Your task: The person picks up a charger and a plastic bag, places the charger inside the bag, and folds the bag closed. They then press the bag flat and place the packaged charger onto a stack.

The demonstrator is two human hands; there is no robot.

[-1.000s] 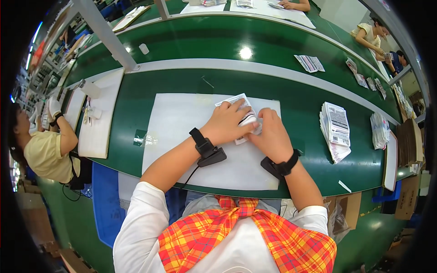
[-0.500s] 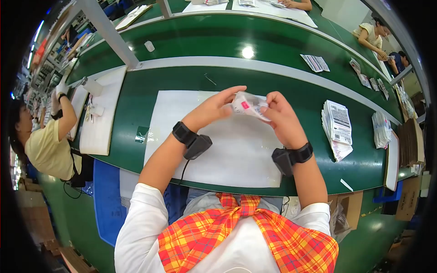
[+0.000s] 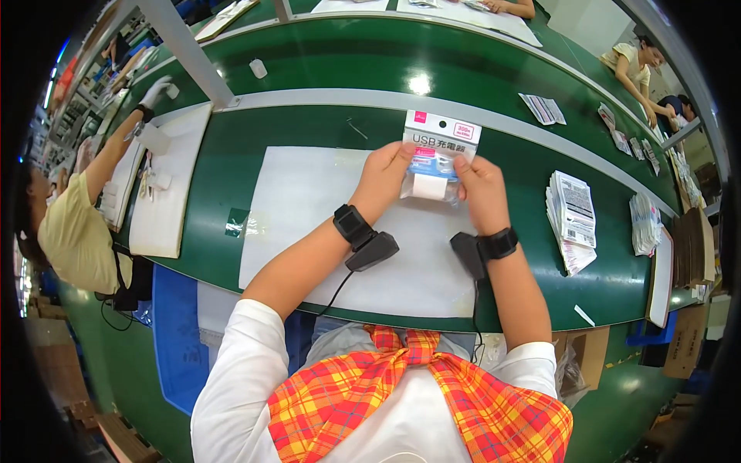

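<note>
A packaged charger (image 3: 431, 185) stands upright over the far edge of the white mat (image 3: 309, 224), its printed front towards me. The clear packet has a white and blue card at the top and a white block in its lower part. My left hand (image 3: 384, 177) pinches its left edge, thumb on the front. On the opposite edge, my right hand (image 3: 483, 189) grips it the same way. The fingers behind the packet are mostly hidden.
To the right lie a fanned stack of printed packets (image 3: 573, 216) and another pile of packets (image 3: 646, 224). A metal rail (image 3: 347, 97) crosses beyond the mat, with loose packets (image 3: 543, 109) behind it. At left, a co-worker (image 3: 73, 239) reaches past a white board (image 3: 174, 208).
The packet has gone from lying tilted and crumpled between my hands to upright, its front now showing. Both hands have shifted to its side edges. The co-worker at left has reached farther forward.
</note>
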